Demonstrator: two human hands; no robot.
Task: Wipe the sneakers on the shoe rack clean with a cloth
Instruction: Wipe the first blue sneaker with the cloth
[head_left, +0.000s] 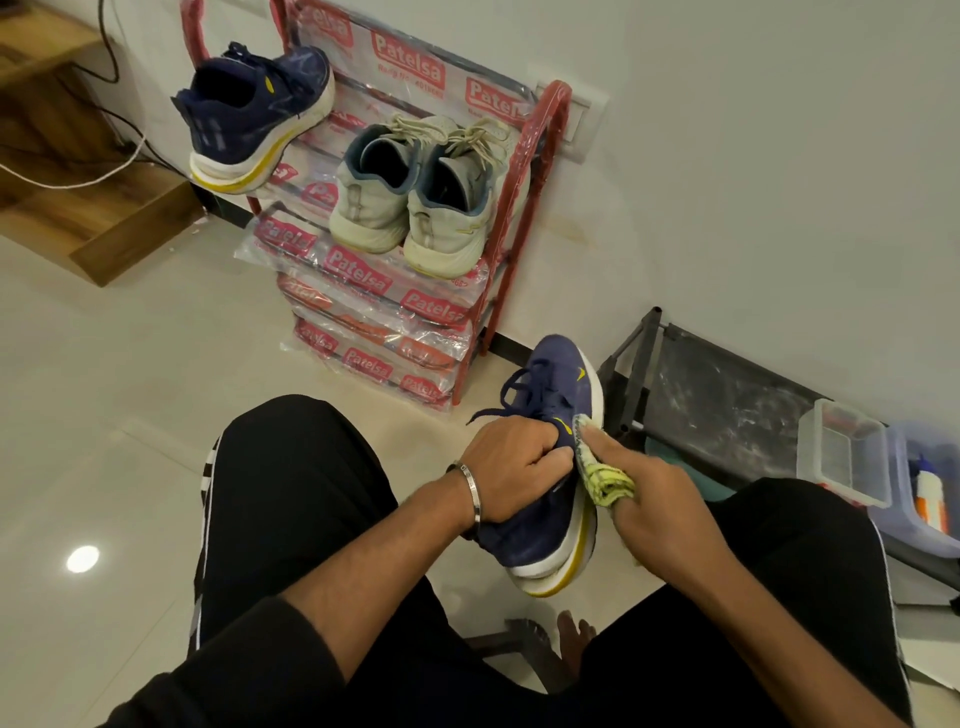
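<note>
A seated person in black trousers looks down at both hands, held between the knees above a pale tiled floor (130, 364). The left hand (511, 467), with a metal bangle (470, 493) on its wrist, grips a navy sneaker (550, 467) by the collar near the laces, fingers curled into the opening. The sneaker has a white and yellow sole and points away from the person, toe toward the wall. The right hand (654, 493) holds a bunched yellow-green cloth (605, 478), fingers wrapped around it, and presses it against the sneaker's right side beside the sole.

Ahead, against the white wall, stands a red shoe rack (511, 218) with shelves wrapped in printed plastic. The matching navy sneaker (254, 114) sits on its upper left, heel overhanging the edge. A pair of off-white sneakers (410, 202) rests side by side on a lower shelf, heels facing the person. To the right, a low dark rack (727, 410) carries clear plastic tubs (847, 457).
</note>
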